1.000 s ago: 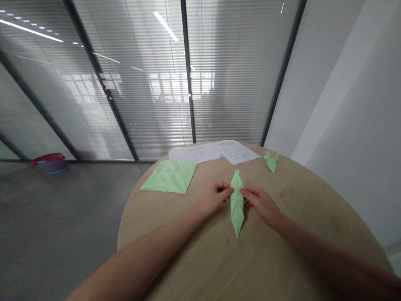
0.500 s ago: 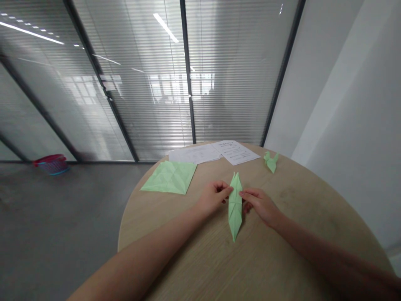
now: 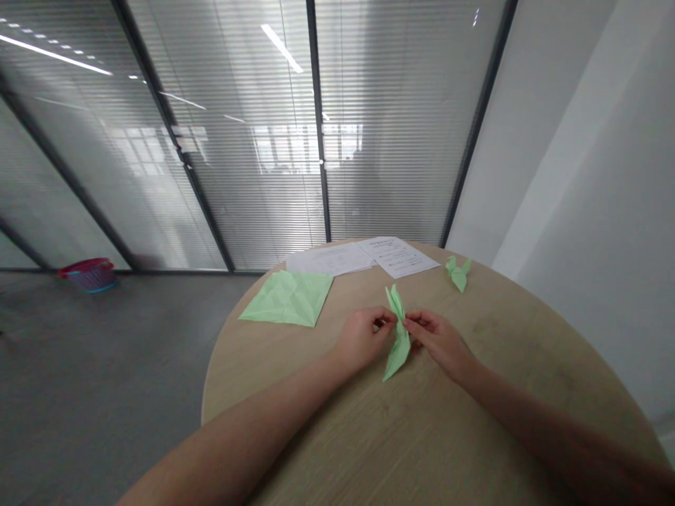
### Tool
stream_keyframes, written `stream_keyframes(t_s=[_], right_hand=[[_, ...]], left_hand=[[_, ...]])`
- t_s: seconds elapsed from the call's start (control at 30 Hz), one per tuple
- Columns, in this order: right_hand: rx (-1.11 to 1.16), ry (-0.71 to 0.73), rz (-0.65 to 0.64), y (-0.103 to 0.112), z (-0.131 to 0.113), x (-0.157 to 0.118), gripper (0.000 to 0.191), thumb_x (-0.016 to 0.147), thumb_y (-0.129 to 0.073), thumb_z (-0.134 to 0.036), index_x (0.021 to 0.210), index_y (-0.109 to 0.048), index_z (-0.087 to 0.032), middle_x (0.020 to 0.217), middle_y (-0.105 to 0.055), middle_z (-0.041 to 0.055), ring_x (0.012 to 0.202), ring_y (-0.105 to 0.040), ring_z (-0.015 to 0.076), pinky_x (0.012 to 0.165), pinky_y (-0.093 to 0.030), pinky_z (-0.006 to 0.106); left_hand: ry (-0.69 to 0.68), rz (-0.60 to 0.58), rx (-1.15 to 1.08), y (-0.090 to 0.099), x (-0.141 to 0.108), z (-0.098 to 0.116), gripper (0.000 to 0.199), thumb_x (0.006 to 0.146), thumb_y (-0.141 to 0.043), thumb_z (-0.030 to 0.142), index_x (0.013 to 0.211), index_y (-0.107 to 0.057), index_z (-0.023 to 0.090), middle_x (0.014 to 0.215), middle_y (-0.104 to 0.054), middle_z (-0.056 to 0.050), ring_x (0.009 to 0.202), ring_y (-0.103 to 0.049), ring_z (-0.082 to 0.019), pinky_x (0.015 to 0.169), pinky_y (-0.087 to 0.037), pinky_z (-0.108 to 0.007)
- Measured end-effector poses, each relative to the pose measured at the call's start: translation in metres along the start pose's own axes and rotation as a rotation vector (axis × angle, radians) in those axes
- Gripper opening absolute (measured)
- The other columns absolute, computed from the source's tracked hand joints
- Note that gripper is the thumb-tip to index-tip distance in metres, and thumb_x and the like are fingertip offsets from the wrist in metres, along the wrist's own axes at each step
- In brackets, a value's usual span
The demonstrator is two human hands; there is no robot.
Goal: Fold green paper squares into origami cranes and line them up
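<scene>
Between my two hands is a narrow piece of folded green paper (image 3: 399,350), held just above the wooden table. Its two upper points stand slightly apart, and its lower end slants toward me and to the left. My left hand (image 3: 365,336) pinches its left edge near the middle, fingers curled. On the opposite edge, my right hand (image 3: 436,343) grips it between thumb and fingers. Some of the fingertips are hidden behind the paper and the hands.
A creased green paper sheet (image 3: 289,299) lies left on the round table (image 3: 337,450). White printed sheets (image 3: 401,257) rest at the far edge. A small green origami figure (image 3: 458,273) sits at the back right. On the floor at left stands a red and blue basket (image 3: 91,275).
The folded green paper has narrowed and turned partly edge-on. Its lower tip has moved up and slightly left. My left hand has shifted a little to the right.
</scene>
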State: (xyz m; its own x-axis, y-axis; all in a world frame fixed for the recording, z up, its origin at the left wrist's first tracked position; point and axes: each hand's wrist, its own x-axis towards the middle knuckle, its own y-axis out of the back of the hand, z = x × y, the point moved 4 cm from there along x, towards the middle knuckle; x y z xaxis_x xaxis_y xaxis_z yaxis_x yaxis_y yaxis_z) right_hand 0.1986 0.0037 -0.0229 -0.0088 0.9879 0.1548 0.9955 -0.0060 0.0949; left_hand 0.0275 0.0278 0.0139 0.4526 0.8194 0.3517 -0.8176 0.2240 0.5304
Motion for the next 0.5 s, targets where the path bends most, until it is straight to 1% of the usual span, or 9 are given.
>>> stream_keyframes(t_s=[0.07, 0.13, 0.2, 0.27, 0.33, 0.4, 0.47, 0.5], right_hand=[[-0.009, 0.025, 0.002, 0.001, -0.001, -0.001, 0.036, 0.084, -0.068, -0.053, 0.099, -0.077, -0.022, 0.094, -0.075, 0.0077, 0.079, -0.068, 0.0213, 0.059, -0.055, 0.028], [-0.027, 0.064, 0.012, 0.002, -0.003, -0.001, 0.035, 0.087, -0.065, -0.051, 0.103, -0.078, -0.023, 0.103, -0.073, 0.0086, 0.086, -0.068, 0.0223, 0.060, -0.056, 0.028], [-0.045, 0.110, 0.002, 0.001, -0.006, -0.002, 0.031, 0.087, -0.065, -0.047, 0.104, -0.079, -0.025, 0.112, -0.070, 0.0088, 0.090, -0.067, 0.0219, 0.061, -0.057, 0.028], [-0.057, 0.145, -0.039, -0.003, -0.007, -0.003, 0.029, 0.087, -0.064, -0.042, 0.104, -0.080, -0.025, 0.119, -0.068, 0.0088, 0.092, -0.066, 0.0215, 0.063, -0.057, 0.028], [-0.058, 0.152, -0.074, -0.007, -0.005, -0.004, 0.029, 0.087, -0.063, -0.039, 0.107, -0.080, -0.026, 0.119, -0.067, 0.0087, 0.094, -0.066, 0.0216, 0.063, -0.057, 0.028], [-0.055, 0.128, -0.082, -0.008, -0.001, -0.005, 0.034, 0.086, -0.064, -0.036, 0.116, -0.078, -0.028, 0.115, -0.069, 0.0083, 0.094, -0.067, 0.0213, 0.065, -0.058, 0.029], [-0.051, 0.090, -0.065, -0.007, 0.004, -0.004, 0.042, 0.084, -0.067, -0.035, 0.125, -0.073, -0.028, 0.111, -0.070, 0.0080, 0.090, -0.068, 0.0203, 0.068, -0.059, 0.030], [-0.052, 0.074, -0.051, -0.005, 0.006, -0.004, 0.045, 0.083, -0.069, -0.034, 0.127, -0.072, -0.028, 0.110, -0.071, 0.0080, 0.089, -0.069, 0.0200, 0.070, -0.059, 0.031]], left_hand=[[0.081, -0.005, -0.132, -0.002, 0.000, -0.002, 0.014, 0.090, -0.058, 0.021, 0.093, -0.071, 0.019, 0.089, -0.074, -0.004, 0.083, -0.068, -0.017, 0.071, -0.052, -0.028], [0.155, -0.029, -0.293, -0.004, -0.001, -0.004, 0.015, 0.093, -0.057, 0.029, 0.097, -0.066, 0.018, 0.090, -0.072, -0.005, 0.083, -0.068, -0.018, 0.064, -0.052, -0.026], [0.177, -0.031, -0.409, -0.004, 0.000, -0.003, 0.019, 0.092, -0.061, 0.035, 0.100, -0.061, 0.018, 0.089, -0.071, -0.005, 0.080, -0.067, -0.018, 0.061, -0.051, -0.025], [0.162, -0.025, -0.456, -0.003, 0.001, -0.002, 0.025, 0.087, -0.069, 0.035, 0.101, -0.058, 0.018, 0.088, -0.071, -0.005, 0.075, -0.065, -0.016, 0.063, -0.050, -0.025], [0.177, -0.026, -0.484, -0.003, 0.003, -0.003, 0.030, 0.084, -0.073, 0.036, 0.101, -0.055, 0.018, 0.083, -0.071, -0.004, 0.067, -0.062, -0.014, 0.061, -0.047, -0.025], [0.234, -0.017, -0.500, -0.004, 0.003, -0.006, 0.030, 0.085, -0.071, 0.039, 0.101, -0.055, 0.019, 0.074, -0.067, 0.000, 0.058, -0.056, -0.013, 0.055, -0.041, -0.024], [0.298, 0.037, -0.483, -0.003, 0.002, -0.010, 0.028, 0.087, -0.066, 0.041, 0.104, -0.057, 0.021, 0.067, -0.061, 0.004, 0.053, -0.051, -0.011, 0.052, -0.036, -0.023], [0.323, 0.066, -0.469, -0.002, 0.002, -0.012, 0.028, 0.088, -0.064, 0.040, 0.107, -0.058, 0.022, 0.067, -0.059, 0.005, 0.053, -0.051, -0.012, 0.052, -0.035, -0.022]])
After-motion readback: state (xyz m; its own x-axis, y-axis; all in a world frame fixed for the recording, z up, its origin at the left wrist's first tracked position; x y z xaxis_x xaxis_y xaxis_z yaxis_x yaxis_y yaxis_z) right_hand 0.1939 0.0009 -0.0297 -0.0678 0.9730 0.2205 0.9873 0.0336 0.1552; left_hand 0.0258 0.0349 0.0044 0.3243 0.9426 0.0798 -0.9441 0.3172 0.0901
